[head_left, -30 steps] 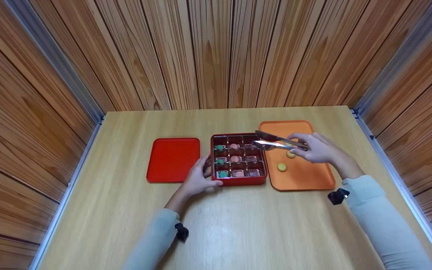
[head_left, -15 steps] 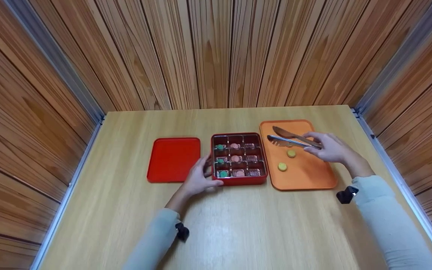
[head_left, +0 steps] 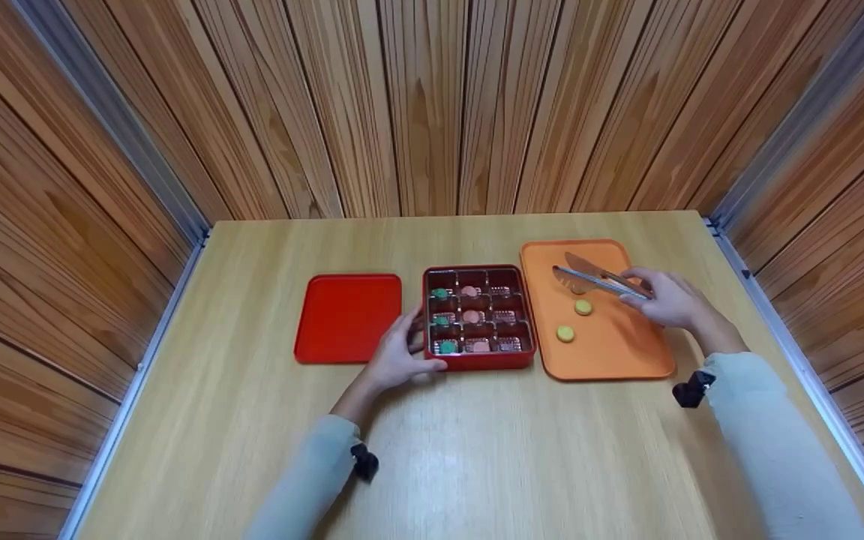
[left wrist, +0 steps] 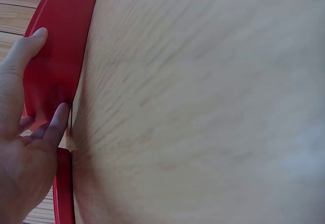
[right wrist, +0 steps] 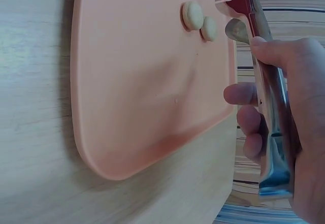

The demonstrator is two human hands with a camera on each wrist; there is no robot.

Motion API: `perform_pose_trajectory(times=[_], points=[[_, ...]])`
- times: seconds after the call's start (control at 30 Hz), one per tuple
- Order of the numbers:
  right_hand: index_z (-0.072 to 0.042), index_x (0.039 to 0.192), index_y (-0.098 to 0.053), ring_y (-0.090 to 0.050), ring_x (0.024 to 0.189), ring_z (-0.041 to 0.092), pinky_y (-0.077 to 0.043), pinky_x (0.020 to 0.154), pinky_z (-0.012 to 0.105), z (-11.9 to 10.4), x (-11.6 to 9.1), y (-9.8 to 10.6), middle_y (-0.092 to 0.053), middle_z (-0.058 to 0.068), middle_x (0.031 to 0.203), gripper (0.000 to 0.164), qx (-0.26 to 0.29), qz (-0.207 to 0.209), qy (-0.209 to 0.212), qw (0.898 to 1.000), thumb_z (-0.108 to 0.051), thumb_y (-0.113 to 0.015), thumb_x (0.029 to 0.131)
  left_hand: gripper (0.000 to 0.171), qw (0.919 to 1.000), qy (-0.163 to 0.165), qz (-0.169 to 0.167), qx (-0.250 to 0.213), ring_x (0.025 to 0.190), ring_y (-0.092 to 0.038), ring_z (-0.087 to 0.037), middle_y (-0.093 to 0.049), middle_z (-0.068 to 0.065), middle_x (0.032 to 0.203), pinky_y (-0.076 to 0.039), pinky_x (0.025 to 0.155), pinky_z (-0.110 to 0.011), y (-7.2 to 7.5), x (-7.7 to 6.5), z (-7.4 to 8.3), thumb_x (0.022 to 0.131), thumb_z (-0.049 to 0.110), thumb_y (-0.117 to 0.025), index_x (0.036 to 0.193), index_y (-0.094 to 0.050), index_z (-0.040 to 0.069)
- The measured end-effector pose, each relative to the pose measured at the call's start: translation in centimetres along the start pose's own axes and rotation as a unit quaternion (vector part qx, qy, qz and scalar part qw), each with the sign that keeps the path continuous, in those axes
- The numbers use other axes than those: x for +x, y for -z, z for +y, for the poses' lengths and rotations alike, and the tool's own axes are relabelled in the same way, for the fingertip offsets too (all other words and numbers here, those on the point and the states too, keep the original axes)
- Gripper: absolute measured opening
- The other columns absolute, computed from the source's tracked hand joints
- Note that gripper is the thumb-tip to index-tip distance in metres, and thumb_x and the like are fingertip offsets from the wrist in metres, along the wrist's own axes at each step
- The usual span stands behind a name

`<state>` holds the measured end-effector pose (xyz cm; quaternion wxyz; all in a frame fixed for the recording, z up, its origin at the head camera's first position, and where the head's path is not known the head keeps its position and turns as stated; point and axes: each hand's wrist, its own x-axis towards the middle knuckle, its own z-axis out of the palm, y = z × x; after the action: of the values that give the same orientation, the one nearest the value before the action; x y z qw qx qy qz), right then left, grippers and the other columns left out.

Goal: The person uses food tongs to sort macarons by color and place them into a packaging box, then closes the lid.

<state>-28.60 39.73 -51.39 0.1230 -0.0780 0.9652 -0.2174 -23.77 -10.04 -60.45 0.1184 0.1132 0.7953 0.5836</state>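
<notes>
My right hand [head_left: 668,300] grips metal tongs [head_left: 603,281], their tips a little apart over the orange tray [head_left: 619,356]. Below them on the tray lie yellow macarons [head_left: 583,307]; another is partly hidden by the tongs' tips. In the right wrist view the tongs [right wrist: 271,92] lie along the palm, pinched by thumb and fingers. My left hand [head_left: 396,358] holds the near left corner of a red box [head_left: 481,361], thumb on its front wall, fingers along its left side. Green macarons [head_left: 447,347] fill the box's left column, pink macarons [head_left: 472,316] the middle; the right column shows bare plastic insert.
A red lid [head_left: 346,319] lies flat on the wooden table [head_left: 439,450] left of the box. The tray stands close against the box's right side. Wood-panelled walls [head_left: 417,112] enclose the table at the back and sides.
My right hand has drawn the tongs back to the right, from over the box's right edge to above the tray's far part. The left hand and the box stay put.
</notes>
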Motion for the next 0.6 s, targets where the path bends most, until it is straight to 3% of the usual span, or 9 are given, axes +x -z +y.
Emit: perform_pose_trajectory(times=[0.6], points=[[-0.009,0.16,-0.054,-0.059,0.071,0.023,-0.049,0.057,0.029,1.5,0.0,-0.5,-0.059,0.014,0.099,0.054,0.038,-0.034,-0.041,0.998,-0.034,-0.064,0.113,0.119,1.0,0.0,0.0,-0.004,0.164,-0.048,-0.042,-0.045,-0.023,0.175,-0.051,0.13,-0.054,0.0,-0.2,0.2,0.087,0.016,-0.099,0.18,-0.026,0.009]])
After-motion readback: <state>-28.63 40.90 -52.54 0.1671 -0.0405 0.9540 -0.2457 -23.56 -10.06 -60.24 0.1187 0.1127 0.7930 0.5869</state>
